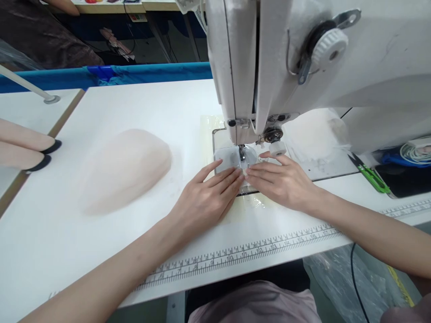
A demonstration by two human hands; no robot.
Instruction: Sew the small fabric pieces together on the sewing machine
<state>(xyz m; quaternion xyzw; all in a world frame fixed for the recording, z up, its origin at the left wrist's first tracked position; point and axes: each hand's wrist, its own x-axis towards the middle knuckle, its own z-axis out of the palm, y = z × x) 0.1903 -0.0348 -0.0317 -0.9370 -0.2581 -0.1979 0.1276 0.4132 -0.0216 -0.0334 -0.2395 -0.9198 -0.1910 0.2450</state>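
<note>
Scene evenly, brightly lit from overhead; white table (pixel 134 103) slightly washed out; shadows faint, soft; wide-angle bending seen at edges; pale fabric pile (pixel 124 168) rendered soft, low-contrast.

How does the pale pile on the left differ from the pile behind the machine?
The left pile is pinkish, larger, and lies in the open on the table. The right pile is whiter, smaller, and sits partly under the machine. Both are soft, pale heaps, and neither hand touches them.
</note>
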